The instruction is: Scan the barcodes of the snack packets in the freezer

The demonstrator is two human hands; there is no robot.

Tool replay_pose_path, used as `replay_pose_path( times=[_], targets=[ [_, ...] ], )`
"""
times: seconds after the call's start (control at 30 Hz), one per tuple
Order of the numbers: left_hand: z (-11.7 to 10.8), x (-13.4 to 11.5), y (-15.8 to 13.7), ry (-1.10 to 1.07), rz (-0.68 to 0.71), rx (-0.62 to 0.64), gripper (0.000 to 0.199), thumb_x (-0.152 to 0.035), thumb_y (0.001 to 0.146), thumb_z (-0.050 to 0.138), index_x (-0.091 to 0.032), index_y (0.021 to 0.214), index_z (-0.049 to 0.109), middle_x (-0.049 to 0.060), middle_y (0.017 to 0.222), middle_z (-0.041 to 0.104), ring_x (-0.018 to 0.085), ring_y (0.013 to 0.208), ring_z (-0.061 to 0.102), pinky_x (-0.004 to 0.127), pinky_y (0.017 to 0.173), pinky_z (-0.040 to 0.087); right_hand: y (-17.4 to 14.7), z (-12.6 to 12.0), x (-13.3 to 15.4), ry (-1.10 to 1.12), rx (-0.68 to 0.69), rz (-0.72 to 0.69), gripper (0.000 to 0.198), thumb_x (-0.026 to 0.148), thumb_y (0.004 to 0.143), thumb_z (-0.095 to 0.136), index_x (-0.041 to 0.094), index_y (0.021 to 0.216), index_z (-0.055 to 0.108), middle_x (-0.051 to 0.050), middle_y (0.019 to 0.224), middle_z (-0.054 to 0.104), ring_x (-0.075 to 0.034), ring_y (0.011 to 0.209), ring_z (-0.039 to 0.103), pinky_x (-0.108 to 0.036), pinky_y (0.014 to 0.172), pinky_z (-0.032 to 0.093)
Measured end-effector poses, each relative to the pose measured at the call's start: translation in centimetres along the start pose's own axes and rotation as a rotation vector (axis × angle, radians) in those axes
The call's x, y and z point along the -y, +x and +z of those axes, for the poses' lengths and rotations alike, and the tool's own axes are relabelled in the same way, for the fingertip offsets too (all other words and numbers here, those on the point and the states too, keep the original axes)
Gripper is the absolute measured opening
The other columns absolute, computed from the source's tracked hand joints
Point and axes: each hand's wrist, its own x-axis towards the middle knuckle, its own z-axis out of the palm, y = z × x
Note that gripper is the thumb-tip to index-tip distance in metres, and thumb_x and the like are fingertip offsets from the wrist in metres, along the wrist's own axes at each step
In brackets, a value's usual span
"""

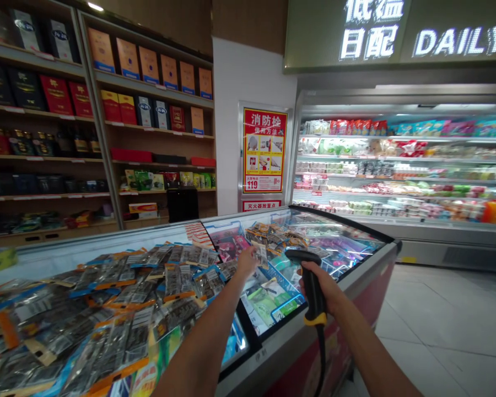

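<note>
My right hand point(328, 289) is wrapped round the handle of a black and yellow barcode scanner point(312, 284), its cable hanging down. Stretched forward over the freezer, my left hand point(247, 261) pinches a small plastic snack packet point(259, 253) with a pale label. Just beyond it, on the glass lid, lies a pile of similar packets point(275, 236) with orange and blue edges. A much larger heap of packets point(128, 292) spreads to the left of my left arm. Through the glass, green bags point(270, 298) show below my hands.
The chest freezer's front edge point(334, 306) runs toward the far right corner. Shelves of boxed goods point(149, 66) stand at the left. A lit open refrigerator point(397, 171) lines the back right. Tiled floor point(430, 320) lies at the right.
</note>
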Motion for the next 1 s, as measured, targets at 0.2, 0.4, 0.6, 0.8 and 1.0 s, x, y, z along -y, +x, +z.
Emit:
replay_pose_path(
  times=[0.2, 0.4, 0.6, 0.8, 1.0],
  targets=[
    [-2.3, 1.2, 0.0, -0.154, 0.012, -0.148, 0.041, -0.012, 0.061, 0.056, -0.015, 0.102, 0.053, 0.002, 0.085, 0.055, 0.012, 0.076, 0.051, 0.023, 0.068, 0.041, -1.0, 2.2, 0.2, -0.015, 0.043, 0.058, 0.024, 0.036, 0.072, 0.048, 0.014, 0.065, 0.05, 0.001, 0.04, 0.05, -0.008, 0.032, 0.046, -0.019, 0.032, 0.036],
    [-3.9, 1.5, -0.7, -0.263, 0.093, -0.196, 0.043, -0.008, 0.059, 0.057, -0.018, 0.101, 0.054, 0.001, 0.084, 0.05, 0.011, 0.074, 0.048, 0.025, 0.073, 0.042, -1.5, 3.6, 0.4, -0.038, 0.095, 0.06, 0.025, 0.036, 0.072, 0.048, 0.013, 0.064, 0.051, 0.0, 0.04, 0.051, -0.009, 0.032, 0.046, -0.018, 0.032, 0.037],
    [-4.9, 1.2, -1.4, -0.244, 0.106, -0.223, 0.041, -0.007, 0.06, 0.055, -0.019, 0.099, 0.055, 0.002, 0.085, 0.05, 0.012, 0.077, 0.048, 0.026, 0.074, 0.042, -1.9, 4.1, 0.4, -0.029, 0.12, 0.066, 0.024, 0.035, 0.073, 0.047, 0.014, 0.063, 0.05, 0.001, 0.04, 0.051, -0.009, 0.031, 0.046, -0.018, 0.032, 0.036],
    [-5.5, 2.4, -1.6, -0.15, 0.111, -0.223, 0.042, -0.006, 0.061, 0.051, -0.018, 0.101, 0.052, 0.002, 0.089, 0.049, 0.012, 0.079, 0.049, 0.024, 0.075, 0.041, -1.8, 3.7, 0.8, -0.018, 0.101, 0.015, 0.023, 0.035, 0.073, 0.047, 0.014, 0.063, 0.05, 0.001, 0.039, 0.05, -0.009, 0.031, 0.046, -0.018, 0.031, 0.036],
    [-7.9, 4.4, -2.1, 0.074, 0.025, -0.242, 0.042, -0.004, 0.062, 0.046, -0.016, 0.102, 0.051, 0.005, 0.099, 0.05, 0.014, 0.092, 0.048, 0.024, 0.082, 0.037, -1.2, 1.6, 1.6, -0.008, 0.0, -0.03, 0.021, 0.033, 0.071, 0.05, 0.014, 0.062, 0.05, 0.001, 0.039, 0.05, -0.009, 0.032, 0.046, -0.019, 0.032, 0.036]
  ],
)
